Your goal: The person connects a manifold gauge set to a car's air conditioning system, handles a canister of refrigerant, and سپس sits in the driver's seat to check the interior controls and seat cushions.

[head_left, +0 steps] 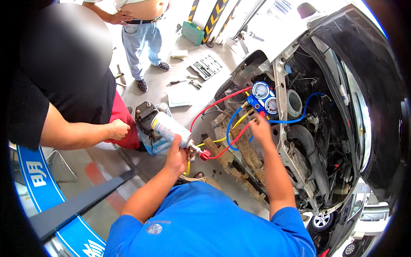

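Gripping a white can [170, 128] near its neck, the left hand [176, 159] is pointing its thumb up along the side, and the can is tilting with its capped end down, a red knob [204, 155] sitting just beyond. The right hand [260, 129] is reaching forward, well apart from the left, its fingers meeting the lower edge of a blue gauge set [260, 101]; blur is hiding whether they are pinching anything. That gauge set is resting at the front edge of the engine bay [317, 150], two dials facing up.

Red hoses [222, 99], a blue hose [230, 132] and a yellow hose [220, 139] are looping between the hands, crossing the space in front of the car. A black-topped device [147, 113] is standing just behind the can. A co-worker in black [72, 100] is leaning in from the left; another in jeans [139, 45] is standing farther off.

Across the grey floor [182, 122], an open tool tray [206, 67], pliers [195, 84] and a screwdriver [177, 82] are lying, while a green case [192, 33] is standing at its far edge, beside striped posts [214, 19]. The raised hood [359, 38] is filling the upper right.
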The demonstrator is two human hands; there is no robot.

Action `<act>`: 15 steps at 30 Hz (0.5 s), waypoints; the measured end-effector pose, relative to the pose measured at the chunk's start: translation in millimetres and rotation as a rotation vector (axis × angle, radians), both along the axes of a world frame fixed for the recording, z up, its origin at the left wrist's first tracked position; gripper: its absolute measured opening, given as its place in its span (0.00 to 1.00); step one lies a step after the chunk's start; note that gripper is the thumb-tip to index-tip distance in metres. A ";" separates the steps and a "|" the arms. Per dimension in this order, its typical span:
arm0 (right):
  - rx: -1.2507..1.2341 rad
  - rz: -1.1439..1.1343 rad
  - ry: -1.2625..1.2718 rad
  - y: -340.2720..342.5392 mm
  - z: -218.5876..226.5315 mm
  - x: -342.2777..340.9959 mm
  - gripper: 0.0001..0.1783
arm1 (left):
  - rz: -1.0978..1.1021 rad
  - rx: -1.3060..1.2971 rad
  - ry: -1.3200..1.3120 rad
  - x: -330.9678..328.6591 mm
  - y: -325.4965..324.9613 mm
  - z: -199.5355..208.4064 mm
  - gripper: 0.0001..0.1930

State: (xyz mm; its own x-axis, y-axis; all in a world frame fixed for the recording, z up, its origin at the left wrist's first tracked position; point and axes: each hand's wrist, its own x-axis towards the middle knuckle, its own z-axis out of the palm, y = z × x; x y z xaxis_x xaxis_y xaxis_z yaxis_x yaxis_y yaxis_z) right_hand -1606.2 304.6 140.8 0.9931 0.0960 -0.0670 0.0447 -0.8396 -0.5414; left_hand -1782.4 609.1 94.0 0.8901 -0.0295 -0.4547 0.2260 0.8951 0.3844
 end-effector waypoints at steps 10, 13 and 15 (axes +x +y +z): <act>0.185 0.404 -0.236 154.5 27.5 -153.9 0.24 | -0.123 0.004 -0.015 27.5 13.2 7.7 0.24; 0.730 0.092 0.286 156.6 14.2 -158.8 0.19 | -0.157 0.023 -0.044 32.2 11.9 14.2 0.27; 1.557 -0.224 1.097 148.6 -4.1 -158.8 0.19 | -0.219 0.033 -0.048 30.3 13.2 11.7 0.32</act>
